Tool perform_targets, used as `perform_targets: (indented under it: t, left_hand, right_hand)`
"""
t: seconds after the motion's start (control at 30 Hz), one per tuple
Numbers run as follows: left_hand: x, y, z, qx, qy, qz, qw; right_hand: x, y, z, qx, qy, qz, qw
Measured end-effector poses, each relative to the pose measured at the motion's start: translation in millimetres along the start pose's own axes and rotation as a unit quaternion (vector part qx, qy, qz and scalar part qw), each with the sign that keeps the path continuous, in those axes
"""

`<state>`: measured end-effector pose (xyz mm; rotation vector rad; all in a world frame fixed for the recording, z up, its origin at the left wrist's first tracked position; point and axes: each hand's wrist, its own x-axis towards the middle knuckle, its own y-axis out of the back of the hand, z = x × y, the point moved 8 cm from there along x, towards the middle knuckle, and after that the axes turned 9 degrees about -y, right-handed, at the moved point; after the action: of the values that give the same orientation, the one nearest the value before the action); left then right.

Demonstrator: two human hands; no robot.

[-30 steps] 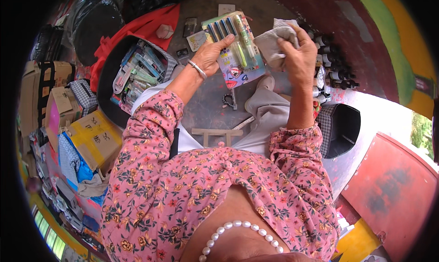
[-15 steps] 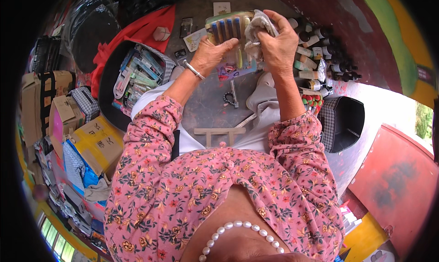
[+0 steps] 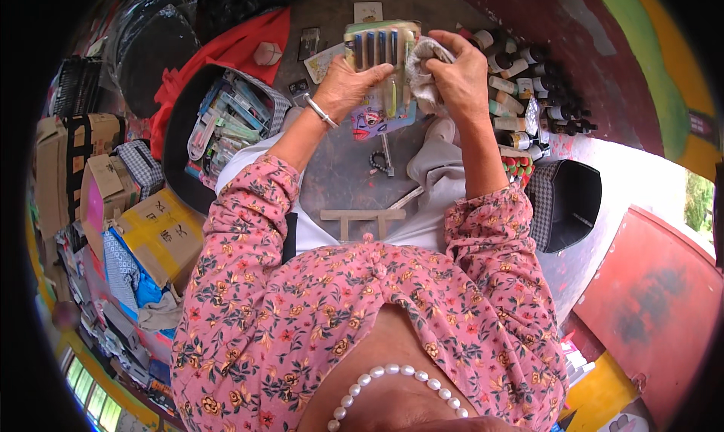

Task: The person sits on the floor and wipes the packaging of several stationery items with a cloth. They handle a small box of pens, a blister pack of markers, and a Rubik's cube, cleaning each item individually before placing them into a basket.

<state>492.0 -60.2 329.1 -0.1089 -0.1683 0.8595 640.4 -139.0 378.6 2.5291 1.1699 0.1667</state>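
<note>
My left hand is closed on the left side of a clear pack of pens, its thumb lying across the front. Several dark pens with blue ends stand side by side in the pack, and a yellow-green one shows lower down. A crumpled greyish-white cloth is bunched in my right hand, against the pack's right edge. Below the pack, a purple and blue printed sheet or packet shows; whether it touches the pack I cannot tell.
Left of my legs sits a black bin full of packaged pens. Several bottles lie by the wall at right, near another black bin. Cardboard boxes are stacked at left. A bracelet lies on the floor.
The pack has shifted slightly right in my left hand. My right hand and the cloth have moved a little down along its right edge.
</note>
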Motion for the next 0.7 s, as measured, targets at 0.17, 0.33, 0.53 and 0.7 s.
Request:
perform_targets:
  t: [0.17,0.33,0.53,0.7]
  left_hand:
    - [-4,-6,-8,0.043,0.059,-0.071,0.995]
    - [-12,-15,-8,-0.251,0.173,-0.038,0.952]
    - [-10,-18,-12,-0.350,0.189,-0.058,0.916]
    - [-12,-8,-8,-0.323,0.181,-0.036,0.928]
  right_hand:
    - [25,0,3,0.173,-0.001,-0.013,0.985]
    - [53,6,36,0.521,-0.118,-0.179,0.826]
    - [29,4,39,0.632,-0.183,-0.253,0.709]
    - [24,-2,32,0.652,-0.184,-0.289,0.676]
